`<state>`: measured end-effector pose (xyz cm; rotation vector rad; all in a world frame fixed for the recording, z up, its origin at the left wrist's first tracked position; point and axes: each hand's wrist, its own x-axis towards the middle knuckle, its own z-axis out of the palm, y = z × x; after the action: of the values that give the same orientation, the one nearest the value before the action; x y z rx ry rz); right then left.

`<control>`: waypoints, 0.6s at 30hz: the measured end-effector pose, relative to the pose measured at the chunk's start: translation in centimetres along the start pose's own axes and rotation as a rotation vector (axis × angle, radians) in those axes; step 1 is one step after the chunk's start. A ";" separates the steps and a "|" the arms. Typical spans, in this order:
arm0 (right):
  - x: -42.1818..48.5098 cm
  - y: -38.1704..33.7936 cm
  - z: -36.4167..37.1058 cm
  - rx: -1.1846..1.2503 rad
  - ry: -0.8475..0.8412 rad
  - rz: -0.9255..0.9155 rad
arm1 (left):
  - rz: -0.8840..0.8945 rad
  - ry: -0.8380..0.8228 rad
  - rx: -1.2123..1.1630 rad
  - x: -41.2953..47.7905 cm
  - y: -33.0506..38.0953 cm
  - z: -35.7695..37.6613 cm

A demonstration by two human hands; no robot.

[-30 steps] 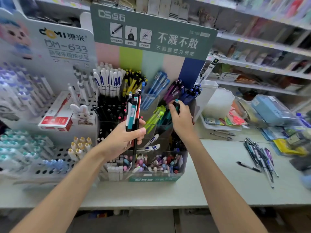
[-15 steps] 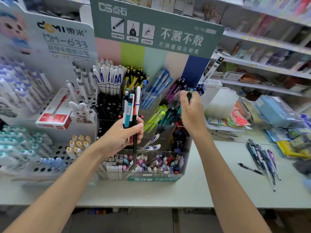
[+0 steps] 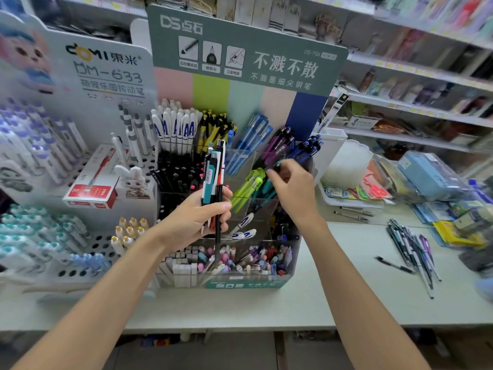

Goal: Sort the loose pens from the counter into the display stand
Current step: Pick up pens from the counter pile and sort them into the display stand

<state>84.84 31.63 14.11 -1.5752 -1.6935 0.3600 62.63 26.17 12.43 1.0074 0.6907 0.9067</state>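
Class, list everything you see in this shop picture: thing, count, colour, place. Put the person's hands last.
Display stand: one, clear with green sign, centre of counter.
White rack: one, left of stand, holding many pens.
Red box: one, on white rack.
Loose pens: a pile, dark and purple, counter right.
Black pen: one, alone beside pile.
Counter: one, pale.
Left hand: holds pen bunch, upright.
Right hand: at stand's teal pens; grip unclear.
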 end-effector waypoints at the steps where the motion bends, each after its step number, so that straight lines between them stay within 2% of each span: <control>1: -0.2 0.0 0.2 -0.122 -0.054 -0.026 | 0.005 0.006 0.003 -0.1 0.1 0.0; 3: -0.7 -0.1 0.5 -0.280 -0.027 -0.110 | 0.019 0.031 0.019 -0.4 0.5 0.1; 4: -1.1 -0.5 0.3 -0.231 0.053 -0.142 | 0.031 0.044 0.019 -0.5 0.7 0.2; 6: -2.1 -2.7 -0.4 0.056 0.144 -0.144 | 0.046 0.075 0.026 -0.7 1.0 0.3; 8: -2.9 -5.4 -0.9 0.285 -0.005 -0.099 | 0.053 0.101 0.076 -0.7 1.2 0.6; 12: -3.5 -8.0 -0.3 0.186 -0.292 -0.085 | 0.082 0.076 0.115 -0.6 1.4 1.4; 15: -3.5 -8.3 -0.2 0.239 -0.302 -0.055 | 0.097 0.080 0.167 -0.9 1.5 1.2; 18: -2.9 -8.2 -1.0 0.414 -0.133 -0.029 | 0.045 0.073 0.188 -1.4 1.5 0.5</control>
<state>79.47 27.00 19.29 -1.2428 -1.6101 0.7616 61.90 25.09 14.09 1.1650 0.8291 0.9337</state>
